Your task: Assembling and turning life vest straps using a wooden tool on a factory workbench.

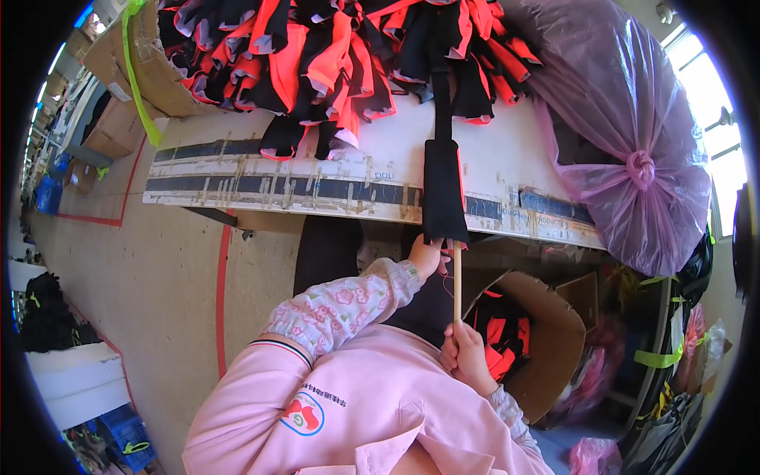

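A black fabric sleeve (445,190) with a thin red edge hangs over the front edge of the table. From its top a narrow black strip (442,111) runs up to the pile. My left hand (427,257) grips the sleeve's lower end, with part of its fingers hidden behind the cloth. A thin wooden stick (457,281) goes up into the open end of the sleeve; its upper part is out of sight. Lower down, my right hand (467,352) is closed around the stick's bottom end. Loose red thread dangles beside my left hand.
Many red-and-black fabric pieces (317,63) are heaped on the white table (380,178). A knotted purple plastic bag (633,119) bulges at the right. Below the table, an open cardboard box (554,324) holds more such pieces. Another carton (158,59) stands at the table's far left.
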A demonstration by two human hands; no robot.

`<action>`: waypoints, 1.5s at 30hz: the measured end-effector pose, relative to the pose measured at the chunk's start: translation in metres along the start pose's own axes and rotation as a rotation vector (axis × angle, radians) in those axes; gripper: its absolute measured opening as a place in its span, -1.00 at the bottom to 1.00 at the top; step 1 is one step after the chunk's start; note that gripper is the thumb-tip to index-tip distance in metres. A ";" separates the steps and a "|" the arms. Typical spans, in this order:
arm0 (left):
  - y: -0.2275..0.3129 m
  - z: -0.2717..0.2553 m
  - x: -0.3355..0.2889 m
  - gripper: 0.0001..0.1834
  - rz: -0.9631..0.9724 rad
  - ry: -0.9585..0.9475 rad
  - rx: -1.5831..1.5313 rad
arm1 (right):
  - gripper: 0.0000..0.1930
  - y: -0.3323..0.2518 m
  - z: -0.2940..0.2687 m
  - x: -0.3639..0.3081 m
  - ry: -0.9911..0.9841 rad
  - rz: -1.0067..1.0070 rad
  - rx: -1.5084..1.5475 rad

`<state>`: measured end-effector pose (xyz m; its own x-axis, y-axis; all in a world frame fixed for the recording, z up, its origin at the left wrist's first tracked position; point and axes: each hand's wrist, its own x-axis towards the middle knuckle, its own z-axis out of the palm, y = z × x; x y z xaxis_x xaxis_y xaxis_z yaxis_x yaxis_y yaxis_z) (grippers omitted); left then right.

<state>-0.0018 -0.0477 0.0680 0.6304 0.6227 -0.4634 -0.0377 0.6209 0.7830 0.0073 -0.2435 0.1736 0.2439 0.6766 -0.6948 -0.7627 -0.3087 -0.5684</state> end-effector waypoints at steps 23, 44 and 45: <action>0.035 -0.010 0.004 -0.75 0.167 0.111 0.026 | -0.69 -0.017 -0.034 0.076 0.166 -0.599 -0.901; 0.090 -0.035 0.027 -0.73 0.132 -0.019 0.213 | -0.69 -0.373 -0.111 0.242 0.901 -1.123 -1.115; 0.085 -0.038 0.030 -0.70 0.132 -0.023 0.192 | -0.61 -0.379 -0.119 0.255 1.065 -0.826 -1.126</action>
<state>-0.0161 0.0416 0.1045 0.6470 0.6805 -0.3439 0.0261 0.4310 0.9020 0.4301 -0.0337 0.1595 0.9208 0.3295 0.2086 0.3883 -0.7235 -0.5708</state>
